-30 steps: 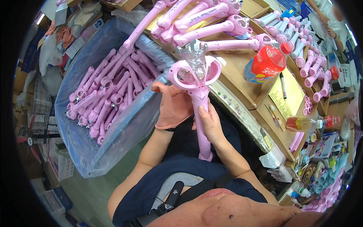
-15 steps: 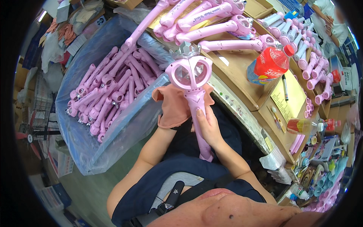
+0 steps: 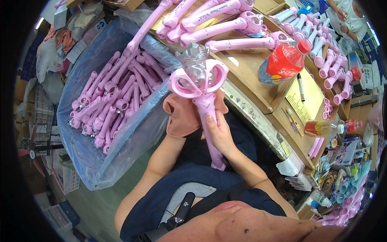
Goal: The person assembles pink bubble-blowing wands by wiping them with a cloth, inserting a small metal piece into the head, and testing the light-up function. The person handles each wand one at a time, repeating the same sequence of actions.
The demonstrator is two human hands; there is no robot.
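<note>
A pink toy wand [image 3: 203,105] stands tilted in front of me, with an open-sided round head and a clear, silvery crown on top. My right hand [image 3: 220,131] is closed round its handle, the thumb lying along the front. A peach-coloured cloth [image 3: 181,117] bunches behind and beside the upper handle. My left forearm [image 3: 166,155] runs up into this cloth, which covers the hand and hides its fingers. The wand's lower end [image 3: 218,164] rests near my dark clothing.
Left of me, a blue plastic-lined bin [image 3: 109,167] holds many pink wands [image 3: 121,86]. More wands [image 3: 215,30] lie on the cardboard-covered bench, beside a red-labelled bottle [image 3: 284,60], a pen [image 3: 301,86] and yellow paper [image 3: 308,103]. Another person [image 3: 348,18] is at the far right.
The wand's head has tipped and turned, moving slightly left in view, and the cloth has shifted with it. My right hand keeps its grip on the handle.
</note>
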